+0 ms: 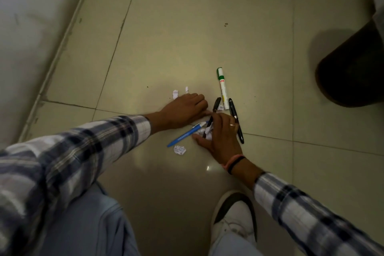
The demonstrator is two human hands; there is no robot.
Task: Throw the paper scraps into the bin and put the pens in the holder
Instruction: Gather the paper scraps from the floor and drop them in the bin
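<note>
On the tiled floor lie a white marker with a green cap point(222, 87), a black pen point(235, 119) to its right, a blue pen point(186, 134) and another black pen point(214, 111). My left hand point(184, 110) rests palm down on the floor with its fingers curled; what is under it is hidden. My right hand point(221, 137) is closed on crumpled paper scraps point(207, 132), with the second black pen passing under its fingers. Loose scraps lie at the far left point(175, 94), beside it point(186, 89), near the marker point(220, 107) and close to me point(179, 149).
A dark round bin point(351, 68) stands at the right edge. A wall and its skirting run along the left and the back. My knee in jeans and my white shoe point(234, 218) are at the bottom.
</note>
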